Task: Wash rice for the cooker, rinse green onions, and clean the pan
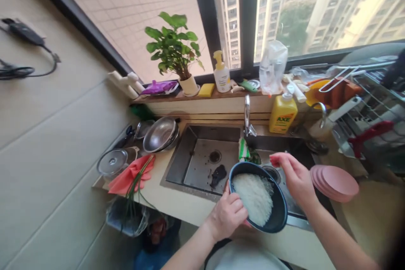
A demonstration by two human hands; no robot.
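Round dark pot (280,215), white rice (253,196), steel sink (202,152)

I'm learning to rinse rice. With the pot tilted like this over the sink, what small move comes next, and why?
Probably bring the right hand to the pot rim. Only the left hand grips it, the pot tilts above the sink, and the rice has piled toward the low side.

Counts around the sink (202,158)

Two hands: left hand (228,215) and right hand (292,175), on one dark pot (272,215) of rice at the sink's front edge. Behind the sink: one tap (247,114), one potted plant (177,50), two soap bottles (222,74) (282,114). To its right, one stack of pink plates (335,181).
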